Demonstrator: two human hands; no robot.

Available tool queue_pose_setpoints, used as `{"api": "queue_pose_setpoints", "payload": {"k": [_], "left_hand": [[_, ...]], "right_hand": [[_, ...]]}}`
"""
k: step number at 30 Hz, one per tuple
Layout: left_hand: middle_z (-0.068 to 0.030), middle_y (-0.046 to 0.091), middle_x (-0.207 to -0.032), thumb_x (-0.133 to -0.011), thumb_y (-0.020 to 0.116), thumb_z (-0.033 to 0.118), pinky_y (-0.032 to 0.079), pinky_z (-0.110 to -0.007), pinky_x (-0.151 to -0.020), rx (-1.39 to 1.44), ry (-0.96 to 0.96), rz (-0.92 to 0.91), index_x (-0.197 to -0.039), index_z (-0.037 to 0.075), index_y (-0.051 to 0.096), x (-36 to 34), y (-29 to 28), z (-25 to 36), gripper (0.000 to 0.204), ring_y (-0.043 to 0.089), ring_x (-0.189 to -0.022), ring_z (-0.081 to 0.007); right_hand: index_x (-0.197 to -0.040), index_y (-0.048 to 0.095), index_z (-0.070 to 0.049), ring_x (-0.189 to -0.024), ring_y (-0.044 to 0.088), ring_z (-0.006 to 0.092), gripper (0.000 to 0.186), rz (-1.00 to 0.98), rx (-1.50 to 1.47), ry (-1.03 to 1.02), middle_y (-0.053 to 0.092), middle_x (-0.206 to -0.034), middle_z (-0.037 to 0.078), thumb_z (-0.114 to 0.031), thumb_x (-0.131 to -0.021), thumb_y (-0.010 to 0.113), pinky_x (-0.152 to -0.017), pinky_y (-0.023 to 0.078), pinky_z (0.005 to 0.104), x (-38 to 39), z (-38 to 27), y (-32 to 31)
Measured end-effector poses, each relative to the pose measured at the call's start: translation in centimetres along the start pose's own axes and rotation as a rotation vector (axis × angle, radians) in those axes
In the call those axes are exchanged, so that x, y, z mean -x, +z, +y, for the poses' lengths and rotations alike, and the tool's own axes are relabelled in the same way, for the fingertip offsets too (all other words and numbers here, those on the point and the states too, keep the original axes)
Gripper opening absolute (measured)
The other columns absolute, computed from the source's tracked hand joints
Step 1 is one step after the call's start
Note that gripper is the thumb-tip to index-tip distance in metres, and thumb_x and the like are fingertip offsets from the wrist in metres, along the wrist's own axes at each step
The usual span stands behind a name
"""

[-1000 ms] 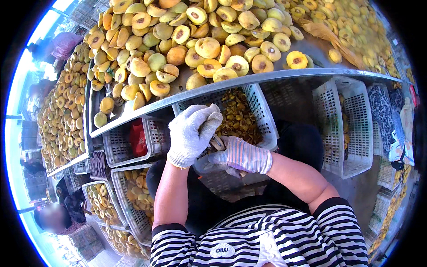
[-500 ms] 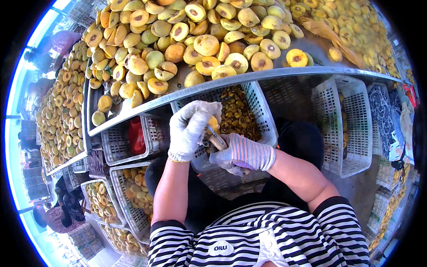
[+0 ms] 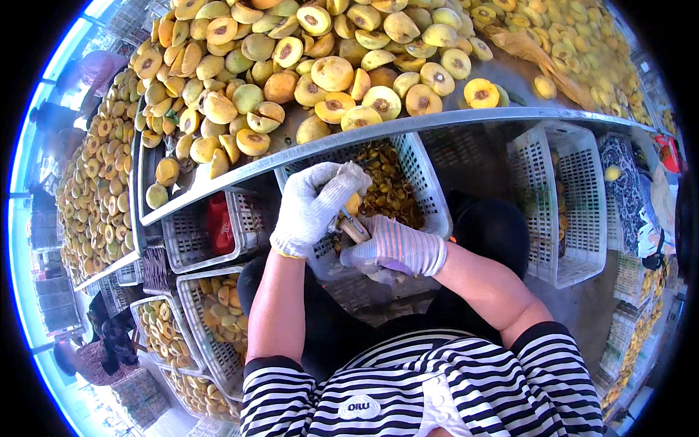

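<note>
In a white knitted glove, my left hand is closed around a yellow peach half, mostly hidden by the fingers. My right hand, in a striped glove, grips a small tool with a wooden handle. The tool's metal end reaches up to the fruit; its tip is hidden. Both hands are close together above a pale plastic crate, which holds dark yellow-brown fruit scraps. Beyond them, a heap of cut peaches, many with stones showing, lies on the metal table.
The table's raised metal edge runs across just beyond my hands. Crates of peach halves stand at lower left, near a crate with a red object. Another tall crate stands at right. People are at far left.
The view has shifted slightly. My left wrist and fingers have turned a little at the fruit, and both hands keep their grip. A round yellow object now shows near the patterned cloth at right.
</note>
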State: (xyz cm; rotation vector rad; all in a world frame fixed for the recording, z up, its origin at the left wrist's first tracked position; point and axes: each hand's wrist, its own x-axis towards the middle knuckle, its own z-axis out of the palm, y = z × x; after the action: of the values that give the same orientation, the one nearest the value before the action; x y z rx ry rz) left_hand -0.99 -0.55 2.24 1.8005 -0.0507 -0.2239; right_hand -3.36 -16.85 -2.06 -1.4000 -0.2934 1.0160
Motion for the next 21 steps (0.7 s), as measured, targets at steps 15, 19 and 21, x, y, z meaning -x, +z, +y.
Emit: {"api": "queue_pose_setpoints", "payload": {"k": [15,19,21], "left_hand": [[-0.0171,0.067,-0.090,-0.094,0.043,0.062,0.059,-0.044,-0.064,1.085,-0.214,0.099,-0.107,-0.003,0.061,-2.1,0.9,-4.6,0.068,0.067,-0.075,-0.0301],[-0.0199,0.067,-0.102,-0.096,0.040,0.060,0.056,-0.048,-0.077,1.057,-0.176,0.310,-0.114,0.000,0.060,-2.0,-0.7,-5.1,0.066,0.066,-0.089,-0.0331],[-0.0186,0.066,-0.107,-0.098,0.041,0.056,0.055,-0.044,-0.084,0.976,-0.148,0.266,-0.115,-0.001,0.060,-0.8,-1.8,-5.3,0.063,0.065,-0.094,-0.0317]], "right_hand": [[-0.086,0.060,-0.006,-0.044,0.049,0.0117,0.028,-0.096,-0.271,-0.005,0.054,-0.060,0.002,-0.027,-0.075,0.076,-0.041,0.039,0.0249,0.7,-0.8,-1.1],[-0.089,0.058,-0.006,-0.046,0.049,0.0106,0.026,0.128,-0.228,-0.033,0.055,-0.063,0.002,-0.022,-0.077,0.075,-0.044,0.040,0.0248,0.5,-0.3,-2.3],[-0.096,0.059,-0.006,-0.054,0.058,0.0187,0.027,0.197,-0.112,-0.024,0.056,-0.065,0.007,-0.023,-0.080,0.074,-0.052,0.048,0.0310,0.4,0.0,-2.7]]}}
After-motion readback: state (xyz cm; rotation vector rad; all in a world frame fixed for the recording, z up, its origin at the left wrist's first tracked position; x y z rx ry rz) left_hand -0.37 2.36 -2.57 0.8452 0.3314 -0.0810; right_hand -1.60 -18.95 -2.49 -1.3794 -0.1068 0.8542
